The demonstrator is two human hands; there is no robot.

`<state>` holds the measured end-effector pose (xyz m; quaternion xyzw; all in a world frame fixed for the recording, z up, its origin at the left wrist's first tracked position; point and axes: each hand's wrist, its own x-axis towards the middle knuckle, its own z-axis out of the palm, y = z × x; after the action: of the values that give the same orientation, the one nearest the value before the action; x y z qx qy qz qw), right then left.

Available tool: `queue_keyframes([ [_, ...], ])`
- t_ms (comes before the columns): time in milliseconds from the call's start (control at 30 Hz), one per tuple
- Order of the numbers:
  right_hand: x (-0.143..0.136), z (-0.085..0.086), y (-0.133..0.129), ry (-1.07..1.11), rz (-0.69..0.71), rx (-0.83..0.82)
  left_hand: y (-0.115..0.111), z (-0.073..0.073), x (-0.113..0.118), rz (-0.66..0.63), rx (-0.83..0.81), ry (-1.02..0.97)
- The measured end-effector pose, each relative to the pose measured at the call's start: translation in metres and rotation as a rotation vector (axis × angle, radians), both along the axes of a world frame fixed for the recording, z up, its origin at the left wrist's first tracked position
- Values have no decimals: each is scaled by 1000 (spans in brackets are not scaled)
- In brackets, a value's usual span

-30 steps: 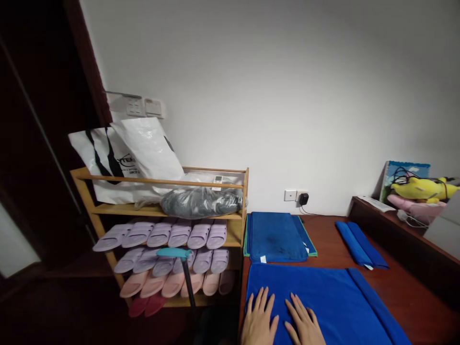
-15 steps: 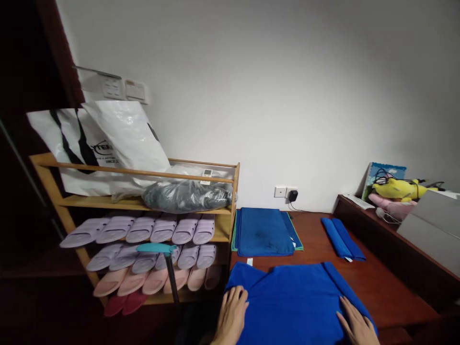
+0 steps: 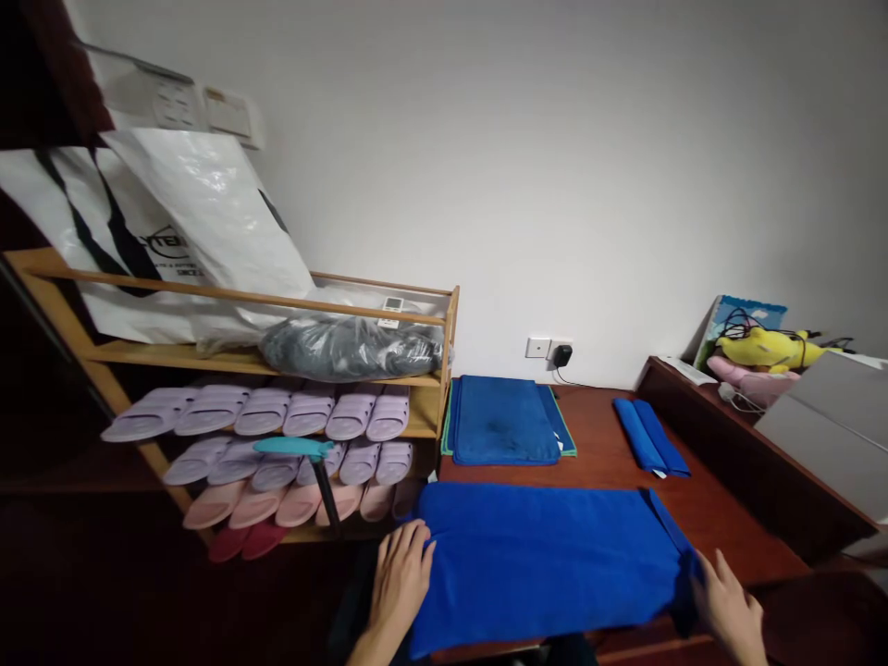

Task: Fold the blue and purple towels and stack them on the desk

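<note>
A bright blue cloth [image 3: 541, 555] lies spread at the front of the reddish-brown table [image 3: 749, 541], its near edge hanging at the table's front. At the cloth's left edge is my left hand [image 3: 402, 573], fingers bent and together, gripping the edge. My right hand [image 3: 728, 601] pinches the cloth's right end, where a darker fold bunches up. Behind lies a stack of flat folded blue cloths [image 3: 503, 421], some with green edging. Two narrow rolled blue cloths [image 3: 648, 439] rest side by side at the right.
At the left, a wooden shoe rack [image 3: 277, 365] holds several slippers [image 3: 264, 412], a white bag [image 3: 208, 222] and a plastic-wrapped dark bundle [image 3: 347, 350]. A raised ledge [image 3: 756, 462] on the right bears a yellow plush toy [image 3: 763, 349] and cables. A black plug [image 3: 561, 355] is in the wall.
Both hands have moved apart, pulling the cloth wider and straighter. Its near edge now shows. My right hand has gone from resting on the cloth to holding its end. The view has shifted slightly.
</note>
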<state>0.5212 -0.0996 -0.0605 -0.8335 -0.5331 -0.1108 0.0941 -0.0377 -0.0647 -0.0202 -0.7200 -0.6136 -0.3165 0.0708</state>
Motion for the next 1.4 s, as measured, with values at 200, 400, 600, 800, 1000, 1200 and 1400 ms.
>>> queue_keyframes([
  [200, -140, 7, 29, 155, 497, 19, 1, 10, 46, -167, -96, 97],
  [400, -140, -10, 45, 185, 452, -3, 11, -1, 46, -138, -314, 128],
  [600, -16, -32, 42, 174, 98, -15, 10, -2, 35, -138, -390, 39],
  [800, 42, -17, 50, 181, 5, -85, 57, 0, 2, -204, -321, -310],
  [1000, 34, -2, 90, 160, -28, 52, 118, -40, -31, -51, -391, -771],
  [1200, 10, 7, 113, 21, -50, 19, 134, -51, -43, -72, -660, -835],
  [1400, 25, 34, 116, -47, -62, 4, 139, -10, -69, -199, -820, -727],
])
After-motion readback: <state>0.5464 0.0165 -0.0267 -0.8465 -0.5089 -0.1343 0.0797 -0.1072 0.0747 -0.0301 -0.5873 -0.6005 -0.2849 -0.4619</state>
